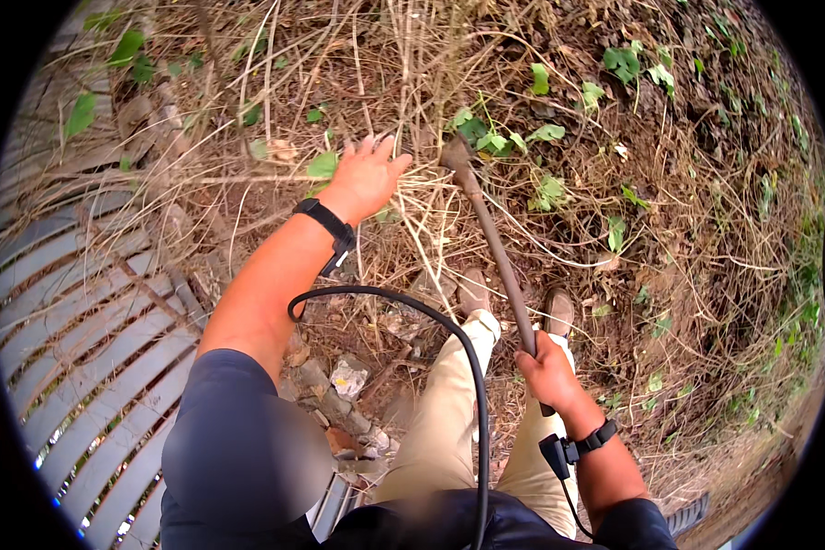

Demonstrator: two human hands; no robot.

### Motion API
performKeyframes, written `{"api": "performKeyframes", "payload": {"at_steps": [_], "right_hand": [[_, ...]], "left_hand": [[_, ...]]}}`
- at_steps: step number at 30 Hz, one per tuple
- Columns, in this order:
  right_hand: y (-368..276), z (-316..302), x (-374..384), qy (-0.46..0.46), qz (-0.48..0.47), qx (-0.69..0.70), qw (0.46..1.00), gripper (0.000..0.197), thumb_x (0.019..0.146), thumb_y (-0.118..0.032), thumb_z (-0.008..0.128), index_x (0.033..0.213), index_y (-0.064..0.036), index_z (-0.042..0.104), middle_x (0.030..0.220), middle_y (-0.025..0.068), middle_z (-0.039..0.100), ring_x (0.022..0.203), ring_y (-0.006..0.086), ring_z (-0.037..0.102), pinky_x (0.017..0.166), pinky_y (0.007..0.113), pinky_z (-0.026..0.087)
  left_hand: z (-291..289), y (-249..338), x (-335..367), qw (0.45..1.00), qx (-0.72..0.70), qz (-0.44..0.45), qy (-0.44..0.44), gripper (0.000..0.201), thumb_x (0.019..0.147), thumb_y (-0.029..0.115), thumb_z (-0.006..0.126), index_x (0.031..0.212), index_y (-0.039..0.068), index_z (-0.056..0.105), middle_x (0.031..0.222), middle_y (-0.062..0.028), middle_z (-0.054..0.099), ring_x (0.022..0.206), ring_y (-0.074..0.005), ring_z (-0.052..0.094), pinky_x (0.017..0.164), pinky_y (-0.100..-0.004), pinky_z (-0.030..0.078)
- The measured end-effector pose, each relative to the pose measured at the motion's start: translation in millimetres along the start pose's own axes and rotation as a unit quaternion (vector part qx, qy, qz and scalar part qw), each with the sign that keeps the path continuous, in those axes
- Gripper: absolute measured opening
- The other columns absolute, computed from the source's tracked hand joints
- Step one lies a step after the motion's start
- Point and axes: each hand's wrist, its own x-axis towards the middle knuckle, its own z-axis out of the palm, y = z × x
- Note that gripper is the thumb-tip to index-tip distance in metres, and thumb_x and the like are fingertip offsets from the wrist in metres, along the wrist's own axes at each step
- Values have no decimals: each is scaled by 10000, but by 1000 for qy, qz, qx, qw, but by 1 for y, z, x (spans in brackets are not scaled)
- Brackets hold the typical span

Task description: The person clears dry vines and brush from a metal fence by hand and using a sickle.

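Note:
My right hand (549,370) is closed round the lower end of a hoe's brown handle (495,243). The hoe's rusty head (454,152) lies among the stems at the far end, its blade partly hidden. My left hand (367,176) reaches out to the left of that head, fingers spread. Its fingertips are at a bunch of thin, dry upright stems (403,101), and I cannot tell whether they touch them. Pale cut or bent stalks (422,197) lie between the hand and the hoe.
Grey metal slats (82,367) run along the left. Broken bricks and stones (348,378) lie by my left leg. Green-leaved vines (546,188) and dead leaves cover the slope on the right. A black cable (472,367) loops in front of me, above my shoes (559,312).

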Motion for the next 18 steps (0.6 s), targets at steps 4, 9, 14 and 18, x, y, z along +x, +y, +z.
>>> {"api": "performKeyframes", "payload": {"at_steps": [4, 9, 14, 18], "right_hand": [[4, -15, 11, -22, -32, -24, 999, 207, 840, -164, 596, 929, 8, 523, 773, 209, 621, 725, 361, 621, 675, 429, 482], [13, -16, 44, -16, -19, 53, 998, 170, 856, -144, 583, 929, 5, 546, 753, 141, 599, 696, 223, 599, 628, 367, 476], [8, -15, 115, 104, -119, -16, 987, 177, 867, -150, 573, 939, 2, 516, 746, 154, 592, 681, 269, 584, 618, 398, 480], [-3, -15, 168, 129, -89, -99, 983, 212, 830, -130, 610, 935, 22, 506, 807, 258, 623, 772, 439, 616, 704, 501, 492]], "left_hand": [[25, -3, 0, 987, 14, -66, -144, 577, 850, 12, 517, 1398, 147, 398, 1179, -217, 557, 1035, -408, 594, 906, -539, 428], [58, -13, -22, 980, 40, -114, -157, 523, 836, 45, 541, 1344, 88, 424, 1050, -216, 594, 936, -382, 632, 790, -500, 507], [77, -7, -24, 983, 31, -108, -146, 359, 830, 65, 538, 1183, 76, 478, 950, -186, 623, 827, -378, 655, 727, -487, 522], [67, -2, -21, 986, 36, -112, -117, 286, 806, 49, 550, 1083, 84, 486, 913, -168, 630, 781, -372, 661, 668, -476, 532]]}}
